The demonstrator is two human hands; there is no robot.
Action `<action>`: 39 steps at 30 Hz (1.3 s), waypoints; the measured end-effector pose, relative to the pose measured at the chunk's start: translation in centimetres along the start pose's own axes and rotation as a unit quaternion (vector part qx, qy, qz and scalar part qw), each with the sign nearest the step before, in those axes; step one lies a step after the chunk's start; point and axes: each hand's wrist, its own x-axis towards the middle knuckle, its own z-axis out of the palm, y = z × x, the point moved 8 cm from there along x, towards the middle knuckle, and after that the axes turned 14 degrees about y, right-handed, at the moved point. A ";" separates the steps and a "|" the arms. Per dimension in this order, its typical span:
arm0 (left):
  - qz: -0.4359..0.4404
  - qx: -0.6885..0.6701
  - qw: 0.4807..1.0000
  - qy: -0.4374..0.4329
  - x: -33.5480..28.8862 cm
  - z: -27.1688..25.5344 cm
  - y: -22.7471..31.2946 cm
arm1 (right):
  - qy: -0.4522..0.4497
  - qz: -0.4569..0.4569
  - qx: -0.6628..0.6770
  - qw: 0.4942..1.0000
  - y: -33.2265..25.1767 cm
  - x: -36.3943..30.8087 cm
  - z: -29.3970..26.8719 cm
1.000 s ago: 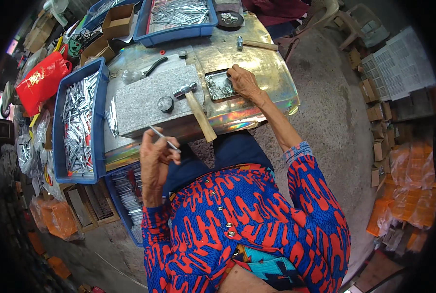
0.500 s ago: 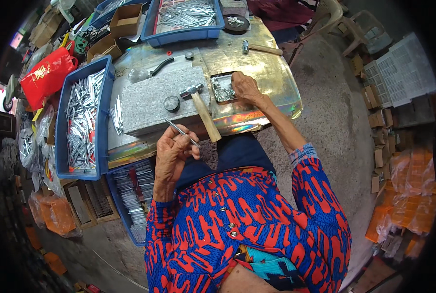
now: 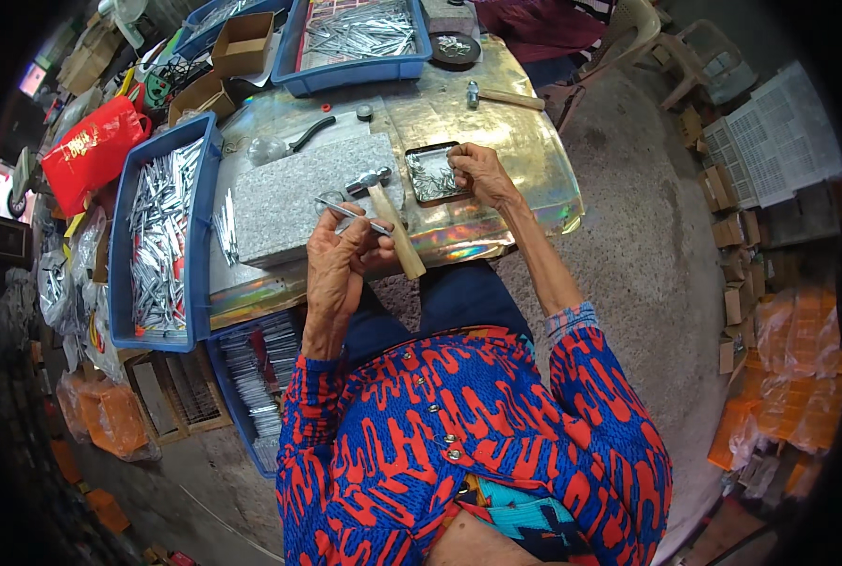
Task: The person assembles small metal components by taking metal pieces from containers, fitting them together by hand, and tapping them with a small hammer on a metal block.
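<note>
My left hand [image 3: 341, 259] is closed around a slim silver metal rod [image 3: 355, 215], tilted down to the right, above the near edge of a grey stone block [image 3: 279, 203]. Close by, a hammer [image 3: 399, 236] rests with its head on the block and its wooden handle jutting past the edge toward me. My right hand [image 3: 482, 176] pinches at the right side of a small dark-rimmed tray [image 3: 427, 148] of small metal pins [image 3: 432, 179]. Whatever sits between those fingertips is too small to make out. My left hand mostly hides a round dark-rimmed container on the block.
A blue bin [image 3: 206, 236] of metal rods stands left, another blue bin [image 3: 350, 80] at the back. Loose rods [image 3: 225, 226] lie beside the block. A second hammer [image 3: 510, 98], black-handled pliers [image 3: 312, 133] and a round dark dish [image 3: 456, 61] lie farther back.
My left hand has moved forward and slightly right with the rod, now covering the round container. My right hand has drawn slightly right, showing more of the pins.
</note>
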 end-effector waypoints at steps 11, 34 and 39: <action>-0.020 -0.089 0.995 0.040 2.8 -0.3 -0.8 | -0.037 0.048 0.172 0.983 -3.3 -4.5 5.6; 0.162 0.347 0.924 0.015 -1.0 -1.1 2.6 | -0.106 -0.049 0.059 0.991 -7.7 -10.6 13.3; 0.209 0.326 0.920 0.065 -1.5 -2.2 4.1 | -0.116 -0.024 0.067 0.991 -6.2 -11.0 13.1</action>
